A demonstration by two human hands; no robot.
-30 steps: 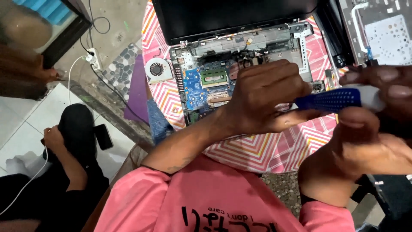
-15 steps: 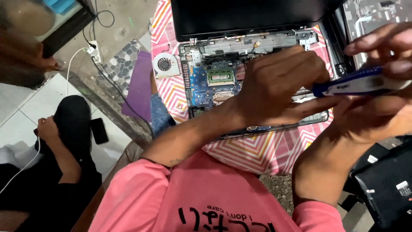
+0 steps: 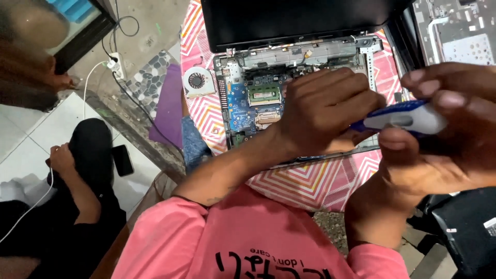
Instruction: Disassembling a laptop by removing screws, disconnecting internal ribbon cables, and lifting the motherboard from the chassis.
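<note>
The left hand [image 3: 323, 111] lies flat on the open laptop [image 3: 289, 98], over the right part of its blue board. Its fingers are bent down onto the parts, and I cannot tell if they pinch anything. The right hand [image 3: 444, 134] is closed around a blue and white screwdriver [image 3: 400, 118], held up close above the laptop's right edge. The tip end goes under the left hand's fingers and is hidden.

Half a second ago the screwdriver was higher and more to the right. Now it sits lower and nearer the left hand. The left hand has stayed in the same spot on the laptop.

A small round fan [image 3: 198, 81] lies on the striped cloth [image 3: 310, 181], just left of the laptop. Another person sits on the floor at the left beside a black phone [image 3: 123, 160].
</note>
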